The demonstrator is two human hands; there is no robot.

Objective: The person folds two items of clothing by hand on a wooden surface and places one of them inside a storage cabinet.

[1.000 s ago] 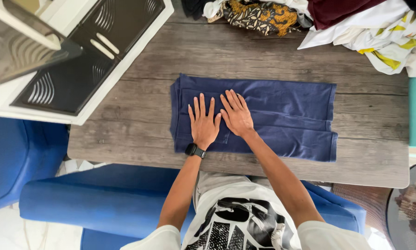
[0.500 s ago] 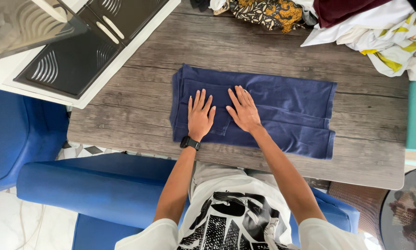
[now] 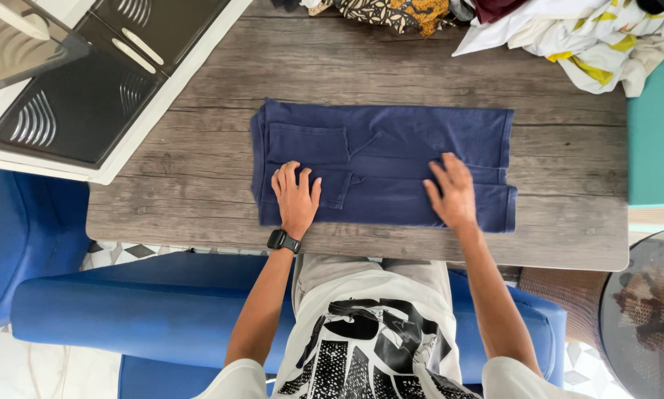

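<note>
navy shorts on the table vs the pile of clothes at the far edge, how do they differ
The navy shorts lie flat and folded into a neat rectangle; the pile of clothes is crumpled and heaped. The shorts are one plain dark blue; the pile mixes white, yellow, maroon and a patterned fabric. The left hand and right hand press on the shorts; nothing touches the pile. Both rest on the grey wooden table.

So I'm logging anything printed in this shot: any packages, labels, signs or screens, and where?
No packages, signs or labels.
Wristwatch: on the left wrist by the table edge, small, black; its face is too small to tell whether it is a screen.
T-shirt print: on the person's white shirt, bottom centre, blocky black graphic.
</note>
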